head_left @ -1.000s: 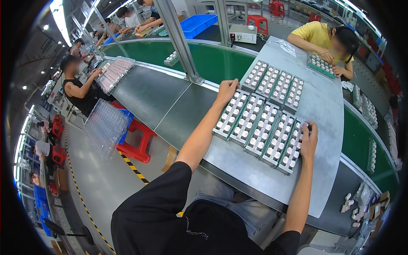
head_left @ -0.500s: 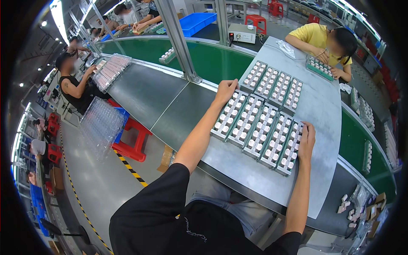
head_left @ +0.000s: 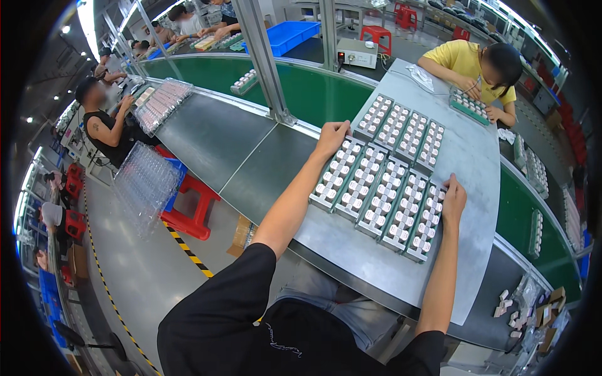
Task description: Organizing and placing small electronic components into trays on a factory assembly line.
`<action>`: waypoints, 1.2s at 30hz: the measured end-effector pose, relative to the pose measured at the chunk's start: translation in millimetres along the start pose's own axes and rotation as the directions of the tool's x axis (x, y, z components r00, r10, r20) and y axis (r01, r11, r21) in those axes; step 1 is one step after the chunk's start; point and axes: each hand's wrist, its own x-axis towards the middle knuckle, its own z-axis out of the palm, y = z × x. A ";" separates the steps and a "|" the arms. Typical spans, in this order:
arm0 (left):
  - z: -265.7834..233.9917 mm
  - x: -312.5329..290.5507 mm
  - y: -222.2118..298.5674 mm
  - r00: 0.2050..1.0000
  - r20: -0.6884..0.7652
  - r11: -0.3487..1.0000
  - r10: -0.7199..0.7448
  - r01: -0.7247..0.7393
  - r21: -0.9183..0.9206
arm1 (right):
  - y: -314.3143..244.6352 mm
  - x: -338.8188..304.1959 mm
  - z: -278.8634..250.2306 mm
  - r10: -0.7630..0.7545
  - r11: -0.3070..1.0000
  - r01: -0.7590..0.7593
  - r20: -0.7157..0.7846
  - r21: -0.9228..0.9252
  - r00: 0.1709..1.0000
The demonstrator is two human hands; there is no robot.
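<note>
Gripping both ends of a row of five long green trays packed with small white parts [head_left: 382, 197], left hand [head_left: 331, 139] curled on the far-left tray's top corner, right hand [head_left: 453, 199] pressed flat with fingers together against the rightmost tray. They sit mid grey metal table [head_left: 467, 150], another four-tray block [head_left: 404, 131] just beyond toward the far edge
</note>
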 end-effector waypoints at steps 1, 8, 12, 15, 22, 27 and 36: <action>0.0 -0.2 1.1 1.000 0.004 1.000 -0.013 0.013 -0.027 | 7.9 1.8 2.4 -0.028 0.998 0.029 -0.019 0.061 0.999; -0.8 -5.0 11.1 0.994 0.094 0.997 -0.049 0.053 -0.048 | 9.9 0.8 -2.9 -0.061 0.993 0.056 0.054 0.100 0.997; -1.0 -4.9 12.2 0.990 0.116 0.993 -0.075 0.085 -0.086 | 3.6 -1.7 -5.0 -0.063 0.992 0.054 0.071 0.114 0.995; -0.6 -4.4 11.2 0.991 0.114 0.994 -0.072 0.081 -0.070 | 0.2 -5.3 -3.8 -0.065 0.993 0.060 0.045 0.103 0.997; -0.7 -2.3 7.1 0.991 0.110 0.994 -0.082 0.088 -0.057 | -1.4 -7.9 -2.8 -0.031 0.995 0.031 0.000 0.093 1.000; -2.3 -2.0 4.6 0.993 0.096 0.997 -0.070 0.074 -0.036 | -3.3 -8.8 -1.7 -0.025 0.996 0.027 -0.022 0.088 0.999; -1.9 -2.1 5.8 0.994 0.095 0.998 -0.054 0.057 -0.027 | -1.8 -7.0 -1.8 -0.022 0.998 0.025 -0.036 0.063 0.999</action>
